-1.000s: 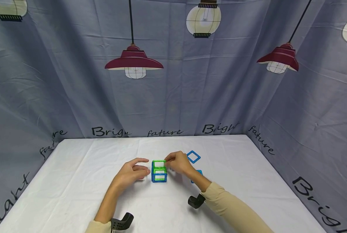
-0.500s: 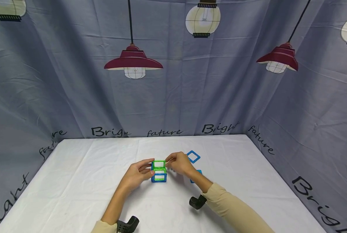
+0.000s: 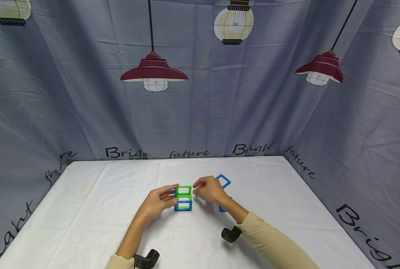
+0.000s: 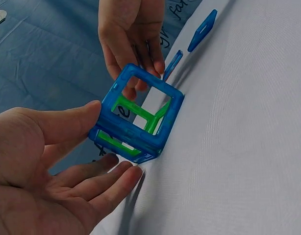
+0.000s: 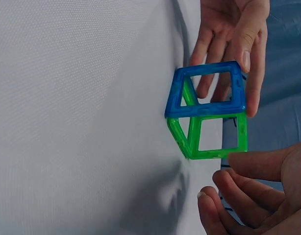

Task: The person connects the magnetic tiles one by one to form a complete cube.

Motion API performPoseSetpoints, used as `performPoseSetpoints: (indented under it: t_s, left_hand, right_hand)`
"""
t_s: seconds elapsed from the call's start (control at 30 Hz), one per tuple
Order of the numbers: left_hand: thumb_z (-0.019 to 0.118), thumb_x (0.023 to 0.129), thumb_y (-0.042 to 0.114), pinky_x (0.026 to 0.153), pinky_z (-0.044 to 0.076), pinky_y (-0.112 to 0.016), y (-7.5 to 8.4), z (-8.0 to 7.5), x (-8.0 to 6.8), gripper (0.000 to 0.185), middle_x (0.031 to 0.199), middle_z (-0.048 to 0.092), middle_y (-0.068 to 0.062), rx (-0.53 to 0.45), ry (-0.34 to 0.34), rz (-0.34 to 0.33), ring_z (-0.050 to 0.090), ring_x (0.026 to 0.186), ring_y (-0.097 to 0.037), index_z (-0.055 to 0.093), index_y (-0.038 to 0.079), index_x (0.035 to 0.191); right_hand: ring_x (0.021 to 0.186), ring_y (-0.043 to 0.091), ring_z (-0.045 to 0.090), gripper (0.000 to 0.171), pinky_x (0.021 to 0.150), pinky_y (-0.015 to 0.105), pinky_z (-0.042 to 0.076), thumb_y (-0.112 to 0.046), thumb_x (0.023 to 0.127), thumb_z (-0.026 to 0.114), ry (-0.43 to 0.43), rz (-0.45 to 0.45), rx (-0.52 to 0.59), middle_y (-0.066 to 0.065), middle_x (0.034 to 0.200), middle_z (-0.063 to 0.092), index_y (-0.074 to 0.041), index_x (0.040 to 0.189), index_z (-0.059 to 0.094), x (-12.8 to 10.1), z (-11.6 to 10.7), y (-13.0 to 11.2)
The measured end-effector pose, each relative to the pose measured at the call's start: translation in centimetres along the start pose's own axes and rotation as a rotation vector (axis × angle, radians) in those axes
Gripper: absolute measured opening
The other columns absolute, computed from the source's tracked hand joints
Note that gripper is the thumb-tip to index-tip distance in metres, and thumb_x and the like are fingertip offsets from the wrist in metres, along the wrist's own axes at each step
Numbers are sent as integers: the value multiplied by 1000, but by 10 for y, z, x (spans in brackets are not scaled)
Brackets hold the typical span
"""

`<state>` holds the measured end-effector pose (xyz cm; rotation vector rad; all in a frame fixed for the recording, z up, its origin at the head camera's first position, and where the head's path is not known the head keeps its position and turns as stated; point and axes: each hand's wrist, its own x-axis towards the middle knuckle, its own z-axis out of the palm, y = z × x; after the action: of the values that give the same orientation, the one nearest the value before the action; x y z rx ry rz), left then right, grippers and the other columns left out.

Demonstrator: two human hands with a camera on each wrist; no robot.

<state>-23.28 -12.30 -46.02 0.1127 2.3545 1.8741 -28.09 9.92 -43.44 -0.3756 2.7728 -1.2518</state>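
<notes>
A boxy structure of blue and green magnetic tiles (image 3: 183, 210) stands on the white table in the head view. My left hand (image 3: 154, 203) holds its left side, thumb towards the front edge and index finger at the back. Close up in the left wrist view, the thumb presses a blue tile frame (image 4: 171, 120). My right hand (image 3: 209, 189) is just right of the structure, fingers loosely bent and nothing held. In the right wrist view its thumb appears close to a green tile (image 5: 242, 132); contact there is unclear.
Two loose blue tiles lie to the right: a diamond-turned tile (image 3: 226, 178) beyond the right hand, and another blue tile (image 3: 222, 210) partly covered by the right forearm. Grey printed curtains (image 3: 200, 112) border the white table (image 3: 102, 209).
My left hand has moved right and taken hold of the structure's left side. The right hand has drawn back slightly to the right, away from the green tile.
</notes>
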Motion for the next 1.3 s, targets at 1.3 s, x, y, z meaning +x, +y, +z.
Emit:
performPoseSetpoints:
  t_s: [1.3]
  left_hand:
    - [83,85,22,98,57,-39,-14,-8,6,56,142,61,-15,-90,-54,1,58,131,-36,65,19,138]
  right_hand:
    - [97,24,66,54,85,43,56,-9,69,92,-72,88,-208,11,109,72,-6,119,71,-35,-78,58]
